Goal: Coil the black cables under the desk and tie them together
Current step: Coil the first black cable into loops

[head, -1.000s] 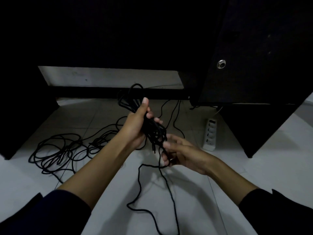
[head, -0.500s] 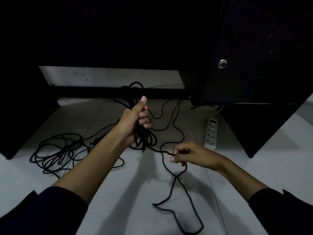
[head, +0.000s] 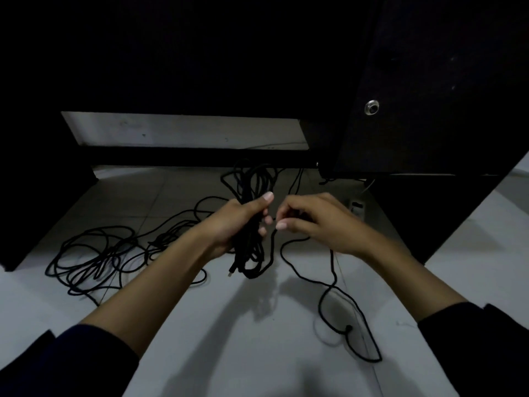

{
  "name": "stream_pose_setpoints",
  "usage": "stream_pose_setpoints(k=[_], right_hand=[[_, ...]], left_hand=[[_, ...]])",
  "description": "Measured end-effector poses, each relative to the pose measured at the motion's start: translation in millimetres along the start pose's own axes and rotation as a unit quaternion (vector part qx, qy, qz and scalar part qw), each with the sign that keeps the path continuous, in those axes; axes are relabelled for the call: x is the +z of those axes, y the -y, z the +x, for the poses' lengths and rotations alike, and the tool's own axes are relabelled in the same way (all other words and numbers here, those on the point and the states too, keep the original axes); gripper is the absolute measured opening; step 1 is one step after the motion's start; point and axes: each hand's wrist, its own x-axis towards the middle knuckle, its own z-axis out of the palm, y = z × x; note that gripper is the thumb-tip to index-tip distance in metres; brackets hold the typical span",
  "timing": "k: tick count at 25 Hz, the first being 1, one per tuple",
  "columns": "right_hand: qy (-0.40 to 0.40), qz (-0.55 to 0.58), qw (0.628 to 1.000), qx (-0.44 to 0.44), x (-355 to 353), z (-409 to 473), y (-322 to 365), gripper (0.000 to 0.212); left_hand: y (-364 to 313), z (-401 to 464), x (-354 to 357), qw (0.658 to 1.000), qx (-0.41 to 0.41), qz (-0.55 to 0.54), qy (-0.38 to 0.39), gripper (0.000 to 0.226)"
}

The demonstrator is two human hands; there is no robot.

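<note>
My left hand [head: 239,222] is wrapped around a bundle of black cable [head: 252,213], thumb up along the front of it and fingers curled round the back, so the loops stick out above my fist toward the dark underside of the desk [head: 200,53] and hang out below it, the lowest loops ending just above the floor [head: 229,339]. A small plug end dangles at the bottom left of the hanging part. My right hand [head: 317,222] sits just beside the left one, close but not touching as far as I can see, with its fingers curled and the thumb and forefinger pinched on the loose strand [head: 332,285] of the same cable. From that pinch the strand drops under my right wrist, snakes down across the pale tiles and ends in a loop near my right sleeve [head: 481,348], with a small knot or bead on it. To the left, well apart from both hands, a second tangle of black cable [head: 94,256] lies spread flat on the floor, and a line from it runs toward the bundle in my left hand. Behind my right hand a white power strip [head: 357,207] pokes out, mostly hidden, beside the dark desk panel [head: 429,96] with its round metal fitting [head: 371,107].
</note>
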Motion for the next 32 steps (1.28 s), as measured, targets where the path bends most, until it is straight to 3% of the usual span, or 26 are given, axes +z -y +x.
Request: stream_pose_setpoints(k=[3, 7, 13, 16, 20, 23, 25, 27, 29, 32], right_hand=[[-0.019, -0.012, 1.000, -0.020, 6, 5, 6, 0.011], [-0.035, 0.019, 0.999, -0.026, 7, 8, 12, 0.021], [-0.080, 0.028, 0.996, 0.013, -17, 2, -4, 0.021], [-0.089, 0.017, 0.995, 0.032, -18, -3, -11, 0.019], [-0.070, 0.034, 0.995, 0.064, -13, -11, -20, 0.015], [-0.038, 0.181, 0.975, 0.121, -10, -17, -21, 0.013], [-0.072, 0.310, 0.938, 0.136, -10, -14, -11, 0.014], [-0.116, 0.354, 0.920, 0.120, -7, -4, 2, 0.013], [-0.160, 0.313, 0.930, 0.107, 0, 8, 12, 0.011], [-0.238, 0.254, 0.930, 0.118, 11, 21, 16, 0.006]], left_hand=[[2, -4, 8, 0.998, 0.010, 0.058, 0.008, 0.034], [2, -8, 14, 0.997, -0.008, -0.020, 0.078, 0.039], [2, -10, 5, 0.991, -0.038, -0.082, 0.098, 0.038], [2, -15, 0, 0.987, -0.018, -0.069, 0.143, 0.038], [0, -9, -1, 0.989, 0.060, -0.114, 0.078, 0.038], [2, -4, -7, 0.984, 0.095, -0.145, 0.051, 0.040], [8, -4, -9, 0.989, 0.104, -0.099, 0.048, 0.042], [14, -6, -5, 0.992, 0.099, -0.047, 0.054, 0.038], [16, -9, 5, 0.993, 0.095, -0.030, 0.069, 0.029], [14, -12, 15, 0.994, 0.076, -0.034, 0.070, 0.041]])
